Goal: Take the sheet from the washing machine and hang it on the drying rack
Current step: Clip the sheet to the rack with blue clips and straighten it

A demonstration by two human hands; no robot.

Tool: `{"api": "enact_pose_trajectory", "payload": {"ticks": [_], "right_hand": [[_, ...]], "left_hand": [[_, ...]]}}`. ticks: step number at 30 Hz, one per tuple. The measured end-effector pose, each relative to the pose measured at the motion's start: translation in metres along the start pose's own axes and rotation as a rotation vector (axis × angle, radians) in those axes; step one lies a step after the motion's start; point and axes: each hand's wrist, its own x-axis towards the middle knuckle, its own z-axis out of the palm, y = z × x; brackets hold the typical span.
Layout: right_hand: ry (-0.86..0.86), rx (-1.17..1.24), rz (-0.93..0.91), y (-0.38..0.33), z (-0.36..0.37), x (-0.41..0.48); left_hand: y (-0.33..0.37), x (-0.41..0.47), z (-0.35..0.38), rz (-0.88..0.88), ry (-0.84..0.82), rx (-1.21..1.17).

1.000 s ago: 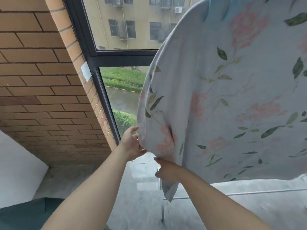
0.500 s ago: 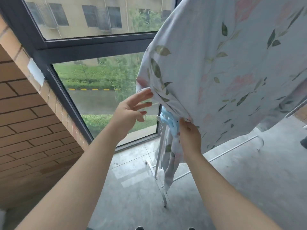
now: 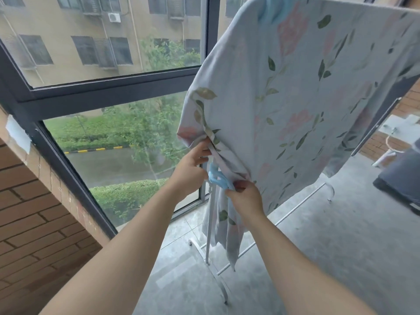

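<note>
A pale blue sheet point(image 3: 302, 92) printed with pink flowers and green leaves hangs over the top bar of a white drying rack point(image 3: 210, 237), filling the upper right. A blue clip point(image 3: 273, 7) pins it at the top. My left hand point(image 3: 192, 170) pinches the sheet's folded left edge beside the rack's upright. My right hand point(image 3: 246, 198) grips a second blue clip point(image 3: 217, 178) against that same edge, just below the left hand. Part of the sheet trails down along the upright toward the floor.
A large dark-framed window point(image 3: 109, 87) fills the left and centre, with a brick wall point(image 3: 29, 212) below left. The grey tiled floor point(image 3: 329, 258) spreads under the rack. A dark object point(image 3: 402, 178) and white items stand at the far right.
My left hand, open in the air half a second ago, has closed on the sheet's edge. The right hand stays on the blue clip. The view has tilted and shifted.
</note>
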Motion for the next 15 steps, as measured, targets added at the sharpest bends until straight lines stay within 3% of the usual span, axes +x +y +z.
{"api": "enact_pose_trajectory", "payload": {"ticks": [3, 6, 8, 12, 15], "right_hand": [[-0.009, -0.225, -0.163, 0.003, 0.003, -0.01], [0.045, -0.397, -0.338, 0.005, 0.004, -0.019], [0.055, -0.495, -0.38, 0.004, 0.005, -0.024], [0.07, -0.556, -0.387, 0.008, 0.007, -0.026], [0.087, -0.476, -0.246, 0.01, 0.005, -0.018]], "left_hand": [[0.003, 0.0, 0.004, -0.016, -0.045, -0.138], [0.014, -0.002, 0.017, -0.18, -0.026, -0.597], [0.022, -0.006, 0.027, -0.282, -0.126, -0.775], [0.04, -0.006, 0.036, -0.281, -0.359, -0.763], [0.054, -0.003, 0.04, -0.172, -0.399, -0.557]]}}
